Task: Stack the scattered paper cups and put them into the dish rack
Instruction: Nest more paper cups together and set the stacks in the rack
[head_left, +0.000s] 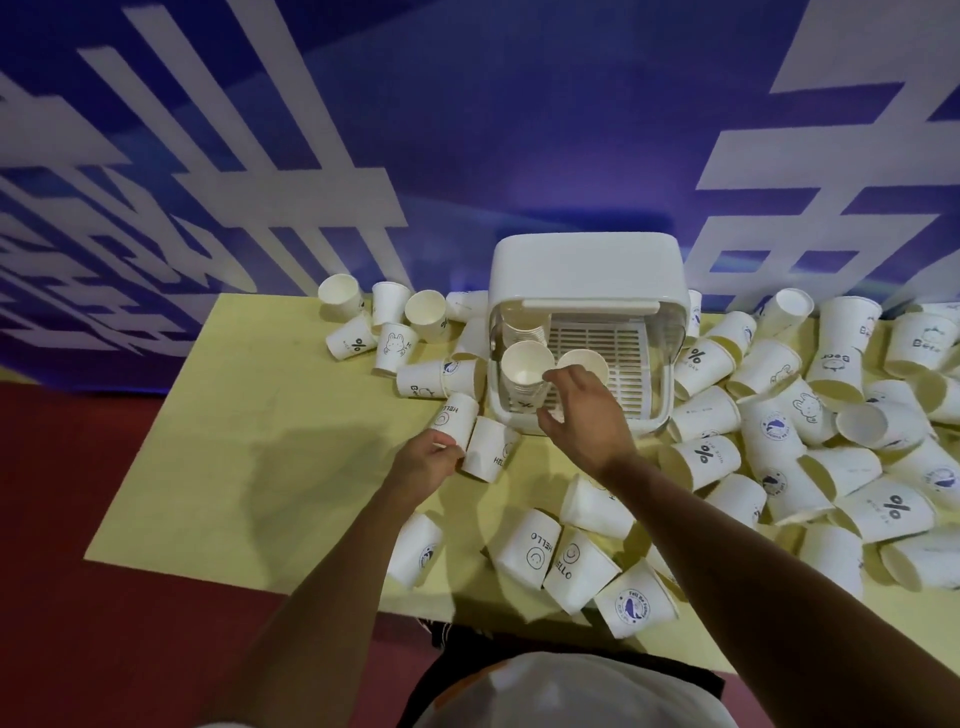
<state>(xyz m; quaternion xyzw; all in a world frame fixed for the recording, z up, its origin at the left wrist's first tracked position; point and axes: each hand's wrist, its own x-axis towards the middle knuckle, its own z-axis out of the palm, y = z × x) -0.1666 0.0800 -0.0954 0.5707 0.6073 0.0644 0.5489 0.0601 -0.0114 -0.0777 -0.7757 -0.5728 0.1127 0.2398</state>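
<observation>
The paper cups (763, 366) are thin white card, tapered, with rolled rims and small blue prints on their sides: percent signs, rabbits, whales, smiley faces with "HELLO". Most lie tipped over on the matt pale-yellow surface (260, 389). They are heaped thickly to the right of the dish rack (587, 265), in a looser bunch behind and to its left, and in another cluster along the near edge. The rack is a smooth white plastic box with rounded corners. Its lid is lifted, a clear flap hangs at the front, and a ribbed, slatted tray (608, 338) sits inside. A nested stack (525, 366) of cups stands mouth up in the rack's left side, and a second cup (584, 358) sits just beside it to the right. The right hand (582, 410) reaches into the front of the rack with its fingers (558, 376) spread and loose, holding nothing, the tips right at the stack's rim. The left hand (428, 460) is just left of the rack, its fingers (451, 451) curled and pinching the near end of a tilted HELLO cup (454, 415), with another cup lying against it. Behind the surface hangs a glossy blue banner (519, 130) with large white characters, and the floor (130, 623) below is dull red.
</observation>
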